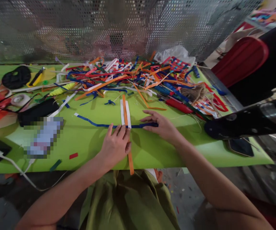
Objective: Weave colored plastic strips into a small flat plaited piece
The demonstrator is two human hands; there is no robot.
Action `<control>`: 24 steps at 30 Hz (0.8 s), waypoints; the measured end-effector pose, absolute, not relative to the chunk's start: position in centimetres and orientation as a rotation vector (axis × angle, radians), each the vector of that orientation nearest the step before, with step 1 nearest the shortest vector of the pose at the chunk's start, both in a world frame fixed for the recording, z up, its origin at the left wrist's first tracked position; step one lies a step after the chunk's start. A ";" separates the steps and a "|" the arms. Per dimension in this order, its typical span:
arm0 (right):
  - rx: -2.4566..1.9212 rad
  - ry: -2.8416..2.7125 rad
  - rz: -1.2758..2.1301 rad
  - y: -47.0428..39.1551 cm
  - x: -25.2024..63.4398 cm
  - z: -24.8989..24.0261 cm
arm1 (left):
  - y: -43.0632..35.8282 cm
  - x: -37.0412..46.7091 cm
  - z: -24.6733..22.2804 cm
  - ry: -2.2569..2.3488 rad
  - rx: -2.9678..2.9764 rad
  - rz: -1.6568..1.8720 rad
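On the green table (166, 153), a tangled heap of coloured plastic strips (118, 80) crowds the upper middle, a phone (44, 137) the left. At centre, the left hand (116, 143) lies unclenched on a blue strip (104, 126) running left-right across orange (130, 163) and white strips (128, 111) running top-bottom; whether the right hand (160, 126) grips the blue one is unclear.

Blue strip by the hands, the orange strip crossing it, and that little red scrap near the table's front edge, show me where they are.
Blue strip (103, 125): head view, on its uncovered left stretch.
Orange strip (125, 110): head view, on its far stretch.
Red scrap (73, 156): head view, on its middle.
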State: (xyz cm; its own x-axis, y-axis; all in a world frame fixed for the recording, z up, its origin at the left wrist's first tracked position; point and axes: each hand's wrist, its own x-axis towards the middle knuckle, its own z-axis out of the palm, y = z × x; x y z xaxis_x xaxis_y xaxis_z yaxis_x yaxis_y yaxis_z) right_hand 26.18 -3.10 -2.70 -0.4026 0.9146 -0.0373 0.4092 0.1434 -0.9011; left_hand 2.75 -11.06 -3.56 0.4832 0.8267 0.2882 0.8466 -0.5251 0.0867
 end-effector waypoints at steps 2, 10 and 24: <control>-1.253 -1.946 1.221 -3.3 26.4 -2.2 | -11.0 2.8 -3.6 -1.504 -2.647 -0.459; -1.514 -2.385 0.653 -3.3 28.6 0.3 | -11.0 2.9 -3.7 -1.485 -2.611 -0.497; -1.107 -1.715 1.609 -2.3 27.0 0.1 | -11.1 2.9 -3.6 -1.520 -2.635 -0.499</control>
State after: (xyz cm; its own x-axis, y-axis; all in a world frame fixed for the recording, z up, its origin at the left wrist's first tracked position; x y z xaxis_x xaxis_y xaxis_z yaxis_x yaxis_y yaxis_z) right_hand 27.00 -2.25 0.14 -0.5197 0.8412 -0.1494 0.2024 -0.0486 -0.9781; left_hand 2.92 -11.07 -3.56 0.4620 0.8325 0.3056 0.8515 -0.5127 0.1095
